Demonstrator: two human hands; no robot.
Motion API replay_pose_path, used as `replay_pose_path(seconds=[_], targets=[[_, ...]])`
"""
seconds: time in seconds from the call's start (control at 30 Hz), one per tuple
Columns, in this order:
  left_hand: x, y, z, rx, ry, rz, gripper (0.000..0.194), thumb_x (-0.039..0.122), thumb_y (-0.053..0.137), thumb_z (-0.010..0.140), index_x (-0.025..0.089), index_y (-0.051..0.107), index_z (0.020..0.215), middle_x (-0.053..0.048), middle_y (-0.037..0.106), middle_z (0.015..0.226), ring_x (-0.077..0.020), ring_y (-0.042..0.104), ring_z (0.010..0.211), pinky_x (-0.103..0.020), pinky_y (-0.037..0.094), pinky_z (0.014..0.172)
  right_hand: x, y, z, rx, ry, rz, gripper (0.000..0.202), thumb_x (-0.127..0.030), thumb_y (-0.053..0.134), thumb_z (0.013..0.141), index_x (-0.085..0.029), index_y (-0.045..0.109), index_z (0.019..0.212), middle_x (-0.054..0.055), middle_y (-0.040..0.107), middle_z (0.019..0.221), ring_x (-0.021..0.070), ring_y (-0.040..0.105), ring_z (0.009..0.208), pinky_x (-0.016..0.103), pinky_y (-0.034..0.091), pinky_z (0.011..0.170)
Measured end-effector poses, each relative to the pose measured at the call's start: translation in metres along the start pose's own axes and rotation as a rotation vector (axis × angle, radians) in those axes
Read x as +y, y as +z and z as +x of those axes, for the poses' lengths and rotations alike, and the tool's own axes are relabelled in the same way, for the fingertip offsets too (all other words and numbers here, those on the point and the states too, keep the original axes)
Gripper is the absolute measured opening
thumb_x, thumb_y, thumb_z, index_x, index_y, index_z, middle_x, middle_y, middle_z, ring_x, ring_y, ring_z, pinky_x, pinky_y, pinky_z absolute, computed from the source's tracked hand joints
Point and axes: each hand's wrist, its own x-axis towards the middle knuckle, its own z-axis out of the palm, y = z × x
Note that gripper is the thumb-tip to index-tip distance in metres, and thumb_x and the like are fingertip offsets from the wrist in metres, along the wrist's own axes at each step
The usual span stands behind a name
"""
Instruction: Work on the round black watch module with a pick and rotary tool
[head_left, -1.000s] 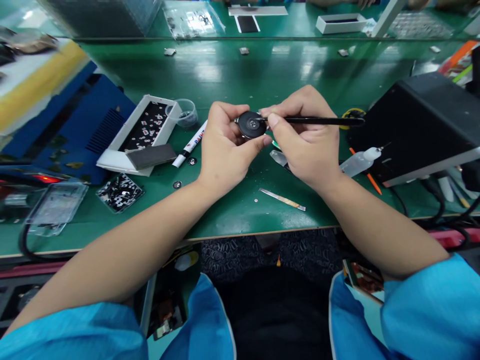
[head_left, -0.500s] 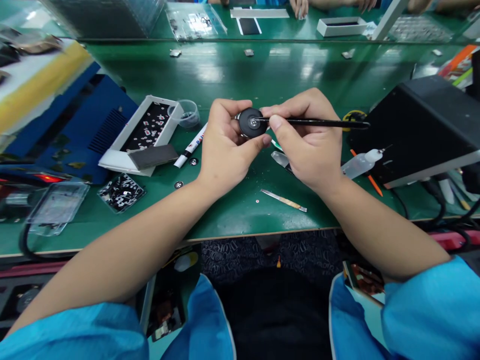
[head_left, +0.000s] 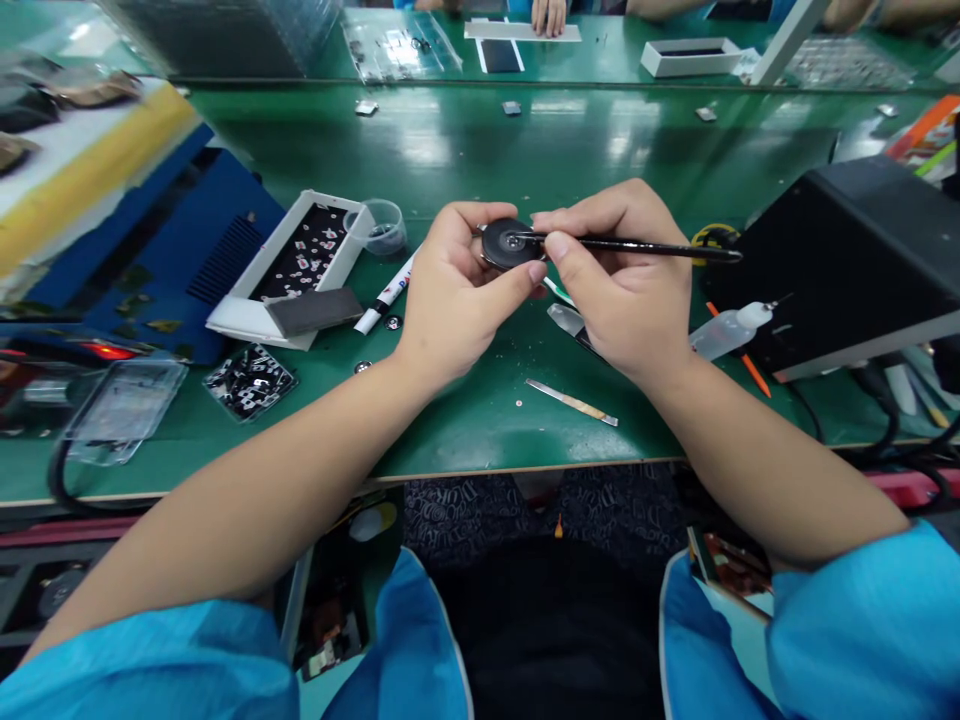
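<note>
Above the middle of the bench, my left hand [head_left: 459,290] grips a round black disc-shaped part [head_left: 504,250] by its edge, between thumb and fingers. The part has a thin metallic rim and a small ringed centre facing up. My right hand [head_left: 626,280] pinches what look like slim black tweezers [head_left: 649,247], held nearly level. Their tip is at the disc's centre; whether it touches cannot be made out. Beneath the hands lie a white paint marker [head_left: 386,300], a craft blade with a tan handle [head_left: 574,403] and a clear-capped tool [head_left: 568,320].
Left of my hands are a white box of tiny parts [head_left: 307,250], a clear cup [head_left: 382,235] and a tray of small black pieces [head_left: 251,383]. A needle bottle [head_left: 731,330] stands by a black case [head_left: 862,260] at right. A co-worker's hand [head_left: 549,17] rests across the bench.
The view has shifted slightly, so the bench things appear a little further right. The disc looks tilted flatter, with the tool tip still at its centre. A co-worker's hand has moved left onto a pale strip.
</note>
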Motion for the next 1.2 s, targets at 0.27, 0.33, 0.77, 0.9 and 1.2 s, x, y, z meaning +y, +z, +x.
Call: replay_pose_path(seconds=[0.27, 0.33, 0.77, 0.9, 1.2], targets=[[0.010, 0.000, -0.002, -0.038, -0.056, -0.034, 0.074, 0.078, 0.098, 0.095, 0.032, 0.064, 0.141, 0.000, 0.084, 0.120, -0.0235, 0.091, 0.102, -0.041, 0.079, 0.094, -0.005, 0.000, 0.001, 0.002, -0.018, 0.003, 0.018, -0.040, 0.073, 0.119, -0.030, 0.083, 0.108, 0.003, 0.086, 0.112, 0.0242, 0.086, 0.109, 0.047, 0.075, 0.107], [0.012, 0.000, -0.001, -0.046, -0.079, -0.056, 0.073, 0.078, 0.098, 0.094, 0.031, 0.065, 0.139, 0.001, 0.084, 0.119, -0.0231, 0.091, 0.098, -0.042, 0.079, 0.094, -0.005, -0.001, 0.001, -0.007, 0.002, -0.033, 0.021, -0.044, 0.072, 0.120, -0.031, 0.084, 0.107, 0.003, 0.087, 0.112, 0.0253, 0.087, 0.111, 0.048, 0.075, 0.107], [0.017, 0.000, 0.002, -0.118, -0.146, -0.075, 0.092, 0.083, 0.102, 0.087, 0.034, 0.061, 0.153, -0.007, 0.084, 0.137, -0.0389, 0.085, 0.144, -0.046, 0.080, 0.107, -0.006, 0.001, 0.004, 0.137, 0.085, 0.010, 0.006, -0.033, 0.070, 0.121, -0.035, 0.073, 0.117, 0.002, 0.079, 0.119, 0.0206, 0.084, 0.113, 0.039, 0.074, 0.095], [0.011, -0.003, 0.004, -0.101, -0.175, -0.084, 0.094, 0.074, 0.107, 0.086, 0.032, 0.062, 0.157, -0.008, 0.086, 0.138, -0.0369, 0.086, 0.143, -0.045, 0.080, 0.110, 0.002, -0.002, 0.005, 0.157, 0.141, -0.035, 0.010, -0.025, 0.070, 0.118, -0.035, 0.073, 0.116, 0.001, 0.079, 0.119, 0.0215, 0.085, 0.115, 0.038, 0.074, 0.091], [0.049, 0.012, 0.023, -0.101, -0.527, 0.051, 0.053, 0.037, 0.030, 0.131, 0.014, 0.078, 0.138, 0.009, 0.073, 0.171, -0.0151, 0.076, 0.153, -0.014, 0.060, 0.094, 0.013, -0.010, 0.007, 0.045, 0.264, -0.232, 0.027, -0.009, 0.078, 0.108, -0.013, 0.093, 0.131, 0.019, 0.092, 0.120, 0.0273, 0.095, 0.103, 0.034, 0.077, 0.079]])
